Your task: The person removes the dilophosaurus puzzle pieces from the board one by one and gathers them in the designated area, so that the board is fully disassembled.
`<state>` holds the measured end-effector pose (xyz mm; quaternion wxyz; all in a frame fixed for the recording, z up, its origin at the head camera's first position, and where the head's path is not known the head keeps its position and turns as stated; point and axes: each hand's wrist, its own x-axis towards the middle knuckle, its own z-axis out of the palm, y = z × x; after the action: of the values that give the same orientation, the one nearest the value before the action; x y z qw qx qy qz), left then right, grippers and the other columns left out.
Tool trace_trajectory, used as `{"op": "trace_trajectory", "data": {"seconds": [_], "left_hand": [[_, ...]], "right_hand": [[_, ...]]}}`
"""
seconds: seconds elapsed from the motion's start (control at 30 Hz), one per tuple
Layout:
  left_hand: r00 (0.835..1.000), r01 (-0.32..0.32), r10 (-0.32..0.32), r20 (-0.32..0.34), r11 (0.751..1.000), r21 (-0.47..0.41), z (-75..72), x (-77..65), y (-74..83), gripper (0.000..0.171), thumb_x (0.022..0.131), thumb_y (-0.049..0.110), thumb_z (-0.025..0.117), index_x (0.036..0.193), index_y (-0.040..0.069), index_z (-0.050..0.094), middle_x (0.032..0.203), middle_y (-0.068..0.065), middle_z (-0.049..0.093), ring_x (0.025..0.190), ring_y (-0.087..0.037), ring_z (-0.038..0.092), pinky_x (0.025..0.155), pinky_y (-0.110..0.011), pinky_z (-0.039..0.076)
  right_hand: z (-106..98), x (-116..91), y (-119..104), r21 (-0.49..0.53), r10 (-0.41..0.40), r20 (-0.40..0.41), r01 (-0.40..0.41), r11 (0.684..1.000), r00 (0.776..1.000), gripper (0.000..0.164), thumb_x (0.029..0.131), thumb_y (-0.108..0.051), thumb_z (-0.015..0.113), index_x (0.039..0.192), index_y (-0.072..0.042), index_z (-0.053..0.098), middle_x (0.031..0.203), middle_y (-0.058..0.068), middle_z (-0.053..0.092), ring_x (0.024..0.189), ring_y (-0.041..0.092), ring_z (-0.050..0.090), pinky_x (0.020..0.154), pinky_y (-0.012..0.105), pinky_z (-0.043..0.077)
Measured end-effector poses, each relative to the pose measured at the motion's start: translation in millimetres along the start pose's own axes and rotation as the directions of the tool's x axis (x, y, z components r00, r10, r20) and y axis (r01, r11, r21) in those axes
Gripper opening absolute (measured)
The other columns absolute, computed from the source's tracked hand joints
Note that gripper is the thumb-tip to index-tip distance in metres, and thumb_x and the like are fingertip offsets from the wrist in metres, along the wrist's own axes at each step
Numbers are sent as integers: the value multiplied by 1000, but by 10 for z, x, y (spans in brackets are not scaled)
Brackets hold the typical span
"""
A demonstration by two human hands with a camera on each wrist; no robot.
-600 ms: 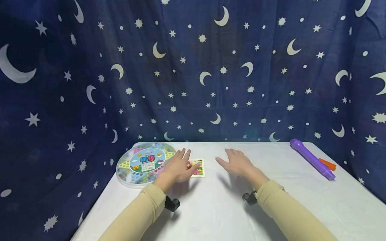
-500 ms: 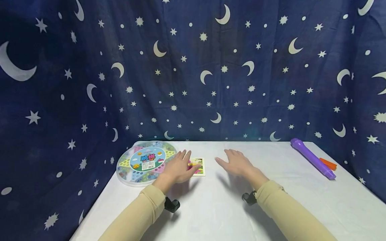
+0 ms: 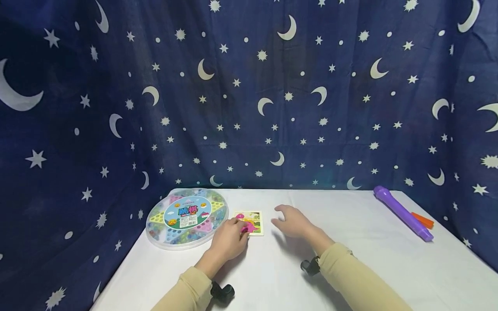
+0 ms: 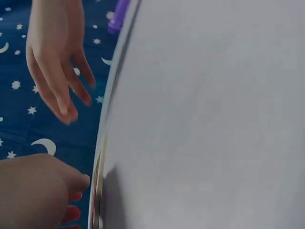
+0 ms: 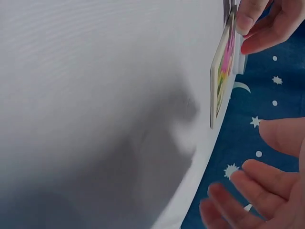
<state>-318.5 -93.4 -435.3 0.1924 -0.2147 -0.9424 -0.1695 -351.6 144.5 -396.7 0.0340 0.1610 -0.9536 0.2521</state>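
Note:
A thin square picture board (image 3: pixel 254 221) with a pink figure lies on the white table, right of a round Chinese checkers set (image 3: pixel 187 216). My left hand (image 3: pixel 228 239) hovers over the board's left part, fingers bent down and thumb near its surface. In the right wrist view those left fingertips (image 5: pixel 245 47) are close above the pink area of the board (image 5: pixel 223 71); whether they touch it I cannot tell. To the right of the board, my right hand (image 3: pixel 293 222) hangs over the table with loosely bent, spread fingers and holds nothing.
A purple microphone-shaped stick (image 3: pixel 402 212) lies at the table's right side, with an orange object (image 3: pixel 422 220) beside it. A dark blue cloth (image 3: pixel 249 99) with moons and stars encloses the table (image 3: pixel 280 276) at the back and sides.
My left hand has come down and nearer, its fingers bending towards the board, more of which now shows. My right hand has shifted slightly left and lower in view, its fingers more bent.

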Motion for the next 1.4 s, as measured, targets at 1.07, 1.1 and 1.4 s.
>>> {"op": "trace_trajectory", "data": {"seconds": [1.07,1.1,1.4], "left_hand": [[996,-51,55,-74,997,58,182,-171,47,20,98,29,64,109,14,70,120,-7,69,115,-27,61,98,-46,50],[995,-54,59,-77,996,67,183,-168,46,18,98,29,64,108,14,69,117,-6,69,113,-27,61,97,-46,50],[998,-59,61,-14,992,112,208,-144,42,20,101,32,60,110,16,66,112,-3,66,114,-26,59,98,-44,48]], "right_hand": [[470,844,-574,-77,-53,138,64,995,989,18,94,-13,70,111,-13,77,113,7,73,111,28,65,105,50,48],[480,854,-586,-78,-54,144,66,995,988,18,94,-13,69,110,-13,77,112,7,73,110,27,66,104,50,48],[550,905,-623,-159,-46,173,73,985,984,23,92,-7,65,111,-15,76,106,5,70,98,22,63,103,48,49]]}}
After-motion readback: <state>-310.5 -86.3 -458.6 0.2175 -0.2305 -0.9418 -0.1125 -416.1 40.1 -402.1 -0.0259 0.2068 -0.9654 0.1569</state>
